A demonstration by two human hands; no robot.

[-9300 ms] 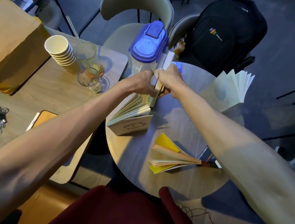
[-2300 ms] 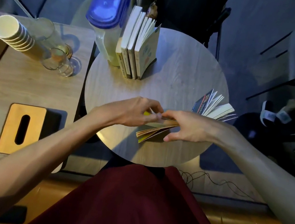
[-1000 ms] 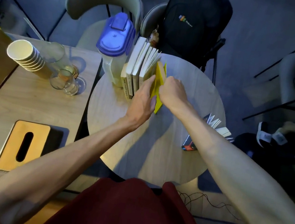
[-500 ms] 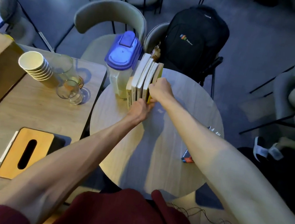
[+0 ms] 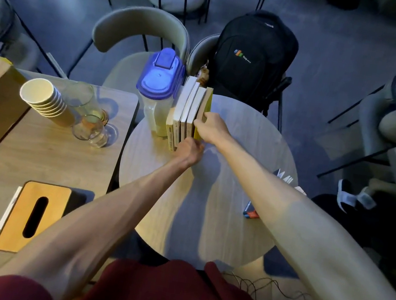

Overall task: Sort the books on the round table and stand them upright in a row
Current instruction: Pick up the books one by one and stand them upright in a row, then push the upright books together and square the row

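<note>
Fingers [image 5: 200, 122] of the right hand [image 5: 211, 131] pinch the yellow book [image 5: 208, 99] ending the upright row of books [image 5: 186, 106]; left hand [image 5: 190, 150] touches their spines, its fingers hidden

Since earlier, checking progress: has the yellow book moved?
Yes: the yellow book went from the round table's near edge to the row by the blue-lidded pitcher.

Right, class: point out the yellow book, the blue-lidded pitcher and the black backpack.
yellow book [image 5: 207, 103], head view, top page edge.
blue-lidded pitcher [image 5: 160, 78], head view, lid.
black backpack [image 5: 254, 54], head view, front panel.
</note>
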